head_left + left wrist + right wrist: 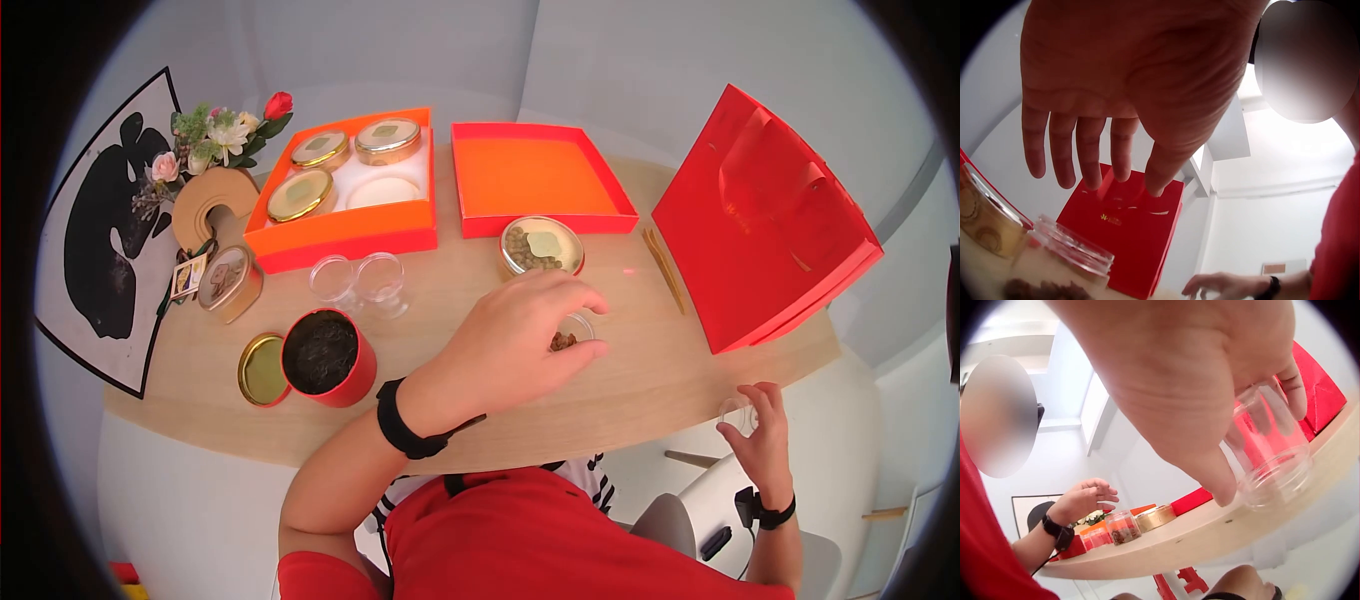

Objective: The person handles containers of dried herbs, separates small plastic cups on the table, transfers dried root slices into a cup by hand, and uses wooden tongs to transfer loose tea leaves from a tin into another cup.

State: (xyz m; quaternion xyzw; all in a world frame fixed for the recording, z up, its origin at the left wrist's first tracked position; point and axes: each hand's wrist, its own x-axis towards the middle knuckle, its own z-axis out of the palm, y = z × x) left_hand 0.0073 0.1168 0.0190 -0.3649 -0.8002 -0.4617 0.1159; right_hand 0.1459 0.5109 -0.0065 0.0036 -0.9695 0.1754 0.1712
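Note:
My left hand [515, 335] reaches over the table, fingers spread downward and holding nothing. Just beneath it stands a clear plastic jar [1075, 250] with dark brown dried pieces in its bottom, partly hidden by the hand in the head view. Behind that jar is a round gold-rimmed tin [541, 247] with a see-through lid showing greenish-brown balls. Off to the right, by the table's edge, my right hand [765, 450] grips a second clear plastic jar [1275, 450] between thumb and fingers. Nothing shows inside this one, and its wider round end points down.
Two clear jars [381, 282] stand beside a red canister [362, 372] of dark contents and its gold lid [263, 370]. An orange box [340, 240] holds several tins; its lid [540, 175] lies alongside. Wooden sticks [663, 270] lie near a red paper bag [765, 220]. Flowers [228, 138] stand left.

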